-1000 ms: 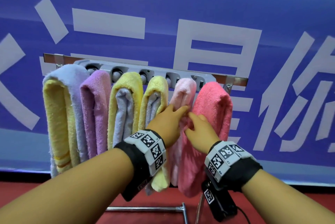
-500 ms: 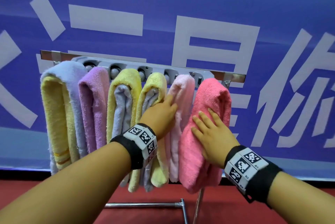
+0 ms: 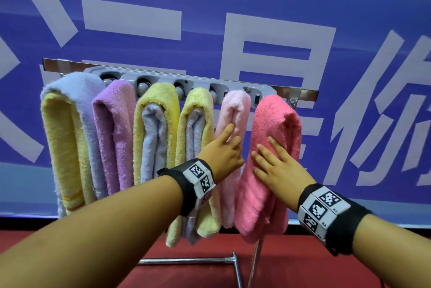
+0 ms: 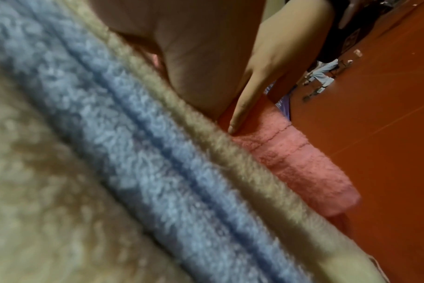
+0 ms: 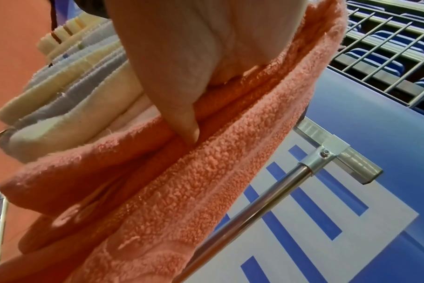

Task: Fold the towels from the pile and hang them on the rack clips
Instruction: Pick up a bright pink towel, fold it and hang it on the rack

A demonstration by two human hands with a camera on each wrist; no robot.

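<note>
Several folded towels hang side by side from the grey clip rail of the rack. The coral pink towel hangs at the right end, with the pale pink towel beside it. My right hand lies flat on the coral towel's front, fingers straight and spread. My left hand rests with straight fingers on the pale pink towel. In the left wrist view the yellow-and-blue towel fills the picture, and a finger of my right hand touches the coral towel.
A blue banner with white characters stands close behind the rack. The rack's chrome upright and floor bar stand on a red floor. A wire grid shows beyond the banner in the right wrist view.
Both hands moved apart from the gap between the two pink towels. My right hand went from fingers tucked in to lying flat on the coral towel; my left flattened on the pale pink one.
</note>
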